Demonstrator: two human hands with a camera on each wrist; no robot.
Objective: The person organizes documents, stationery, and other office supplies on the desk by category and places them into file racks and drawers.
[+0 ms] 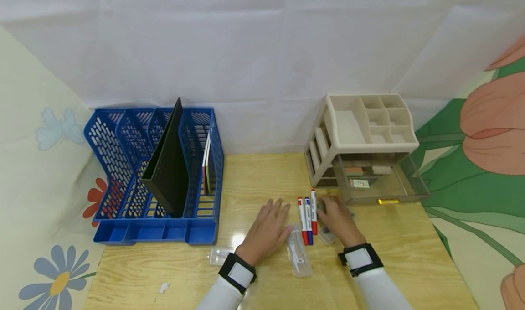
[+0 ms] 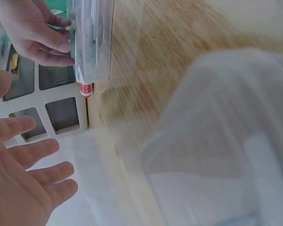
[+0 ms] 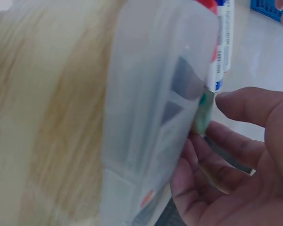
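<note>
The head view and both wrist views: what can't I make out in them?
Small green thing: partly hidden by the right hand in the right wrist view.
Lettering on the three markers: too small to read in the head view.
Nearest clear case: blurred, and cut off by the left wrist view's edges.

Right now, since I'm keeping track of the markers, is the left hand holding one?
No, the left hand is spread and empty, and the three markers lie beside it on the table.
</note>
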